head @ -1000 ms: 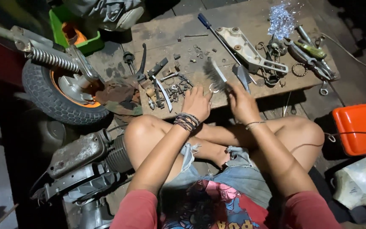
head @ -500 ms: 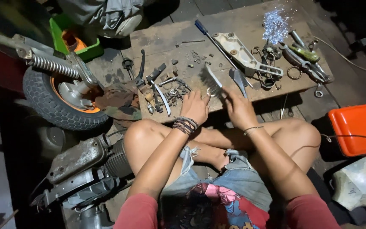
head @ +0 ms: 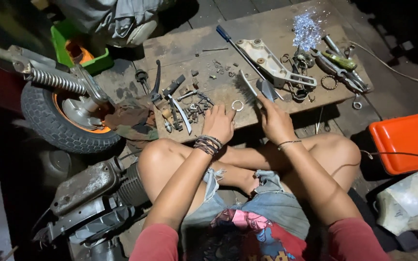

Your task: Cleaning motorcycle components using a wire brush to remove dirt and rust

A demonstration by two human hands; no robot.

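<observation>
Both hands grip: left (head: 219, 123) a small ring (head: 237, 105), right (head: 275, 121) a wire brush (head: 248, 88), amid scattered bolts (head: 197, 104).

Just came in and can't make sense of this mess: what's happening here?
A person sits cross-legged at a low wooden board strewn with small metal parts. The left hand rests on the board beside a small metal ring. The right hand holds a wire brush against the board. A small wheel lies to the left.
</observation>
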